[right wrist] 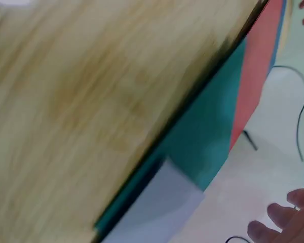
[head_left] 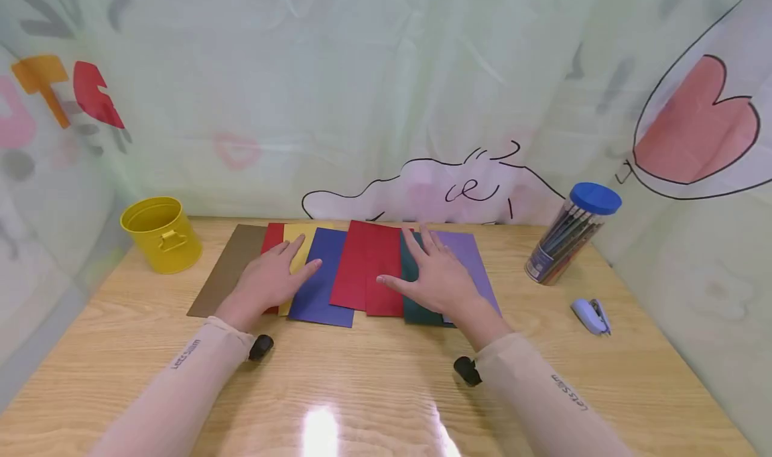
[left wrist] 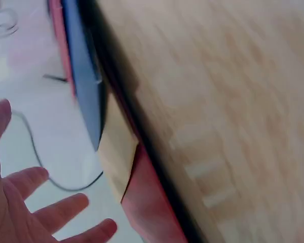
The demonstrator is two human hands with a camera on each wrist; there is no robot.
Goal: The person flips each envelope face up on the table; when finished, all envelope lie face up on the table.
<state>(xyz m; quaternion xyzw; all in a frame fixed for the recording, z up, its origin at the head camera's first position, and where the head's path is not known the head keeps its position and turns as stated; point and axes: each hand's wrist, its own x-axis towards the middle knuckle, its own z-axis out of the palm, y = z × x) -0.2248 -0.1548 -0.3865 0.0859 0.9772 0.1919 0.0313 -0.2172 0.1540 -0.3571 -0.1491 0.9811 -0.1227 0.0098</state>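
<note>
Two flat hands on a fan of seven coloured paper sheets

The left hand (head_left: 265, 281), fingers straight, rests on the yellow sheet (head_left: 299, 242) and small red sheet (head_left: 273, 237); the right hand (head_left: 435, 277), fingers spread, lies on the green sheet (head_left: 413, 269) and purple sheet (head_left: 467, 256). Between them: one blue sheet (head_left: 322, 276), one big red sheet (head_left: 369, 266). One brown sheet (head_left: 232, 266) lies far left, beside one yellow bucket (head_left: 161, 234). Right: one pencil tub (head_left: 569, 236), one stapler (head_left: 591, 315).

Left hand (head_left: 265, 281): palm down, fingers straight and slightly spread, pointing forward and a little rightward; forearm in a pale beige sleeve reaching in from lower left. Right hand (head_left: 439, 278): palm down, fingers straight and fanned, thumb stretched out leftward; beige-sleeved forearm entering from lower right. Both hands lie flat and near each other, gripping nothing.
</note>
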